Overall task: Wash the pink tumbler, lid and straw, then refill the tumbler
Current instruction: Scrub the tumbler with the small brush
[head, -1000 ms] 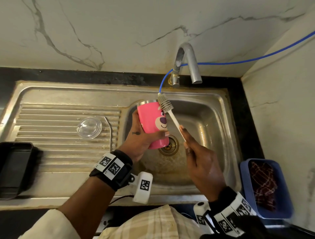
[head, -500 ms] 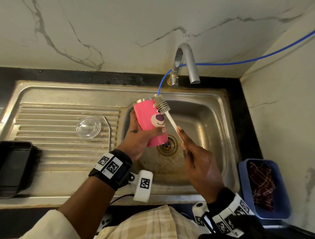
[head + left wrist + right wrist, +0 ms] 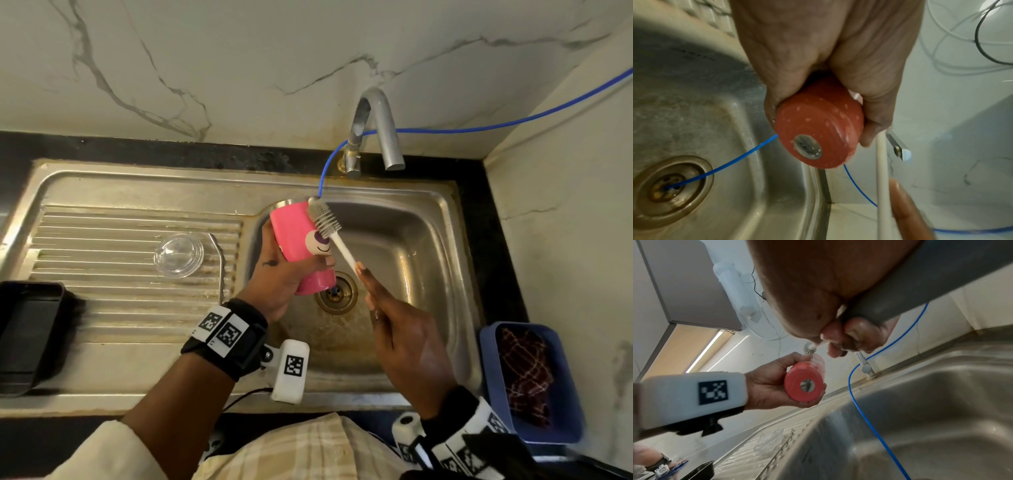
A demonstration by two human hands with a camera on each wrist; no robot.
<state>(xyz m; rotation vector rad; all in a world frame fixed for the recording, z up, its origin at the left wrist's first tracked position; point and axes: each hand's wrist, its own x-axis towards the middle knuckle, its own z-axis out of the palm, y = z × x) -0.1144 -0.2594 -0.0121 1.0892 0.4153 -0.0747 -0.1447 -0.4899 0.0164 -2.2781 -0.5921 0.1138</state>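
Observation:
Over the sink basin [image 3: 428, 240] my left hand [image 3: 284, 274] grips the pink tumbler [image 3: 298, 240], tilted with its mouth toward the back wall and its base [image 3: 818, 138] toward me. My right hand [image 3: 387, 308] pinches the white handle of a bottle brush [image 3: 325, 217]. The bristle head lies against the tumbler's outer side near the rim. A clear lid [image 3: 178, 255] and a bent metal straw [image 3: 219, 263] lie on the ribbed drainboard to the left. In the right wrist view the tumbler's base [image 3: 804, 385] sits in my left palm.
A steel tap [image 3: 376, 130] stands behind the basin, dry. A thin blue hose [image 3: 513, 121] runs from the right wall down into the drain [image 3: 668, 188]. A black tray [image 3: 27, 335] sits at the left edge, a blue tub [image 3: 493, 387] holding a cloth at the right.
The tumbler has tipped and shifted slightly left and back in my left hand. The brush head followed it, sliding along the outer side near the rim.

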